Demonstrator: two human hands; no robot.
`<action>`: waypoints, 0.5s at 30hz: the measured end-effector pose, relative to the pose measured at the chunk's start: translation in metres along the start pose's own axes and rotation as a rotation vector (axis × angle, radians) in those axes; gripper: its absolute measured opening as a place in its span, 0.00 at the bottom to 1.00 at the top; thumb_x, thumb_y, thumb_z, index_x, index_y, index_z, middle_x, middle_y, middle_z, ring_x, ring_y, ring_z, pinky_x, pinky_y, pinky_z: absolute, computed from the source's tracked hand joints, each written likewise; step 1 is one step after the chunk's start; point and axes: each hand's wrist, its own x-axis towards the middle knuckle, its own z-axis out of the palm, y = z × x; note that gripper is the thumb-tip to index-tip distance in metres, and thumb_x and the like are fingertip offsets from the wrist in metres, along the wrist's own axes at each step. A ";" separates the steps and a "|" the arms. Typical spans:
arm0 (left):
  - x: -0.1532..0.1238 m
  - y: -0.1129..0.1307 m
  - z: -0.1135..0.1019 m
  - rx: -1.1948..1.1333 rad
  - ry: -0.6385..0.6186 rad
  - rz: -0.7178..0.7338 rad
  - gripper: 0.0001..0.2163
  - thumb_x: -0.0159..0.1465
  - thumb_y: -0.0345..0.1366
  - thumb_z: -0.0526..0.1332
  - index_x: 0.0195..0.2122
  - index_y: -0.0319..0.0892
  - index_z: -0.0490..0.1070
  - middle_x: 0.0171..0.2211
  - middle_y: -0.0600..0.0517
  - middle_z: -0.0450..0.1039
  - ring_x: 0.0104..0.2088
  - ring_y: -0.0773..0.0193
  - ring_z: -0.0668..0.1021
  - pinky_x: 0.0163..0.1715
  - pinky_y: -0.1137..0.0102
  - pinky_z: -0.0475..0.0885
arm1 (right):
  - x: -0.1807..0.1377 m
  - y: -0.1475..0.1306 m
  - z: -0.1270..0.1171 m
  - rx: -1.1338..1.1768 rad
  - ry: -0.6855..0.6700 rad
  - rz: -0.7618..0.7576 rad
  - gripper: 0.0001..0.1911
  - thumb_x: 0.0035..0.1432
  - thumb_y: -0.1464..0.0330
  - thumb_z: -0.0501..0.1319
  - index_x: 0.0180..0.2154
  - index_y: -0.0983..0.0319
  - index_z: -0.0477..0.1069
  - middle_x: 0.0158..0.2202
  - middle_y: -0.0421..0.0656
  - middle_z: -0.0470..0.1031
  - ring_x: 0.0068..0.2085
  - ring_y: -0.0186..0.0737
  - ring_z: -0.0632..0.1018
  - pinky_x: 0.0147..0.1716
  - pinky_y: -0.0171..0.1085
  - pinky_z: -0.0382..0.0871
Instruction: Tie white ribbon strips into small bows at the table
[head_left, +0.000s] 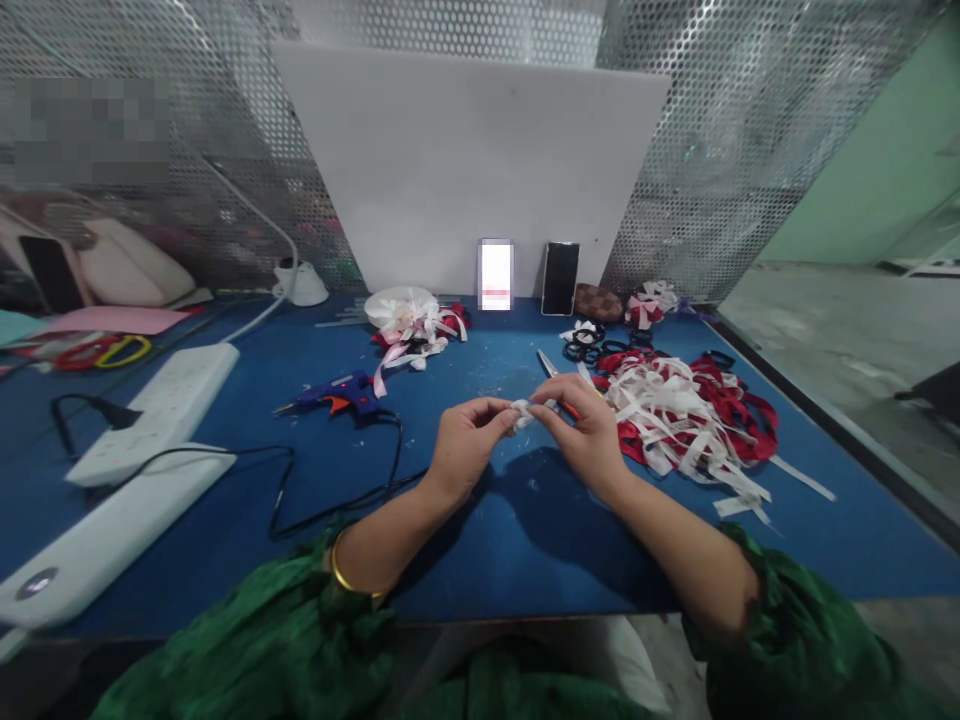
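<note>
Desk (525,565) beneath, heap of red and white ribbons (675,415) beside the right hand (589,440); with the left hand (463,445) opposite, pinched a small white piece (523,414) in a two-handed fingertip grip over the desk, left of the heap.

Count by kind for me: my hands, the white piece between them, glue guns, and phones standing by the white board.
Left hand and right hand: 2
White piece: 1
Blue glue gun: 1
Lit phone and dark phone: 2
Total: 6
</note>
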 end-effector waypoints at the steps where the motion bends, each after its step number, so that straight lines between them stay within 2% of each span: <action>1: 0.000 0.000 0.000 0.015 -0.009 0.010 0.08 0.51 0.37 0.66 0.29 0.37 0.76 0.23 0.52 0.74 0.26 0.69 0.72 0.30 0.74 0.68 | 0.000 -0.001 0.000 -0.013 -0.015 -0.022 0.01 0.55 0.69 0.61 0.31 0.59 0.71 0.32 0.42 0.72 0.37 0.39 0.72 0.40 0.39 0.65; 6: -0.001 0.002 0.001 0.048 -0.039 0.044 0.08 0.51 0.38 0.66 0.29 0.37 0.76 0.25 0.52 0.74 0.26 0.68 0.72 0.30 0.74 0.68 | 0.001 0.000 0.001 -0.037 -0.037 -0.049 0.04 0.56 0.69 0.60 0.28 0.60 0.70 0.28 0.41 0.71 0.33 0.37 0.72 0.36 0.37 0.65; 10: -0.001 0.002 0.001 0.027 -0.051 0.035 0.11 0.53 0.41 0.64 0.26 0.37 0.76 0.23 0.52 0.73 0.24 0.69 0.70 0.27 0.75 0.66 | -0.001 0.000 0.000 -0.079 -0.059 -0.064 0.05 0.57 0.70 0.58 0.28 0.60 0.69 0.29 0.41 0.71 0.33 0.37 0.72 0.36 0.37 0.65; 15: -0.002 0.002 0.001 0.064 -0.024 0.025 0.10 0.53 0.40 0.64 0.24 0.37 0.76 0.20 0.54 0.69 0.21 0.72 0.66 0.22 0.76 0.60 | -0.003 -0.003 0.000 -0.162 -0.077 -0.057 0.05 0.56 0.71 0.57 0.28 0.59 0.69 0.30 0.42 0.71 0.34 0.39 0.72 0.38 0.39 0.64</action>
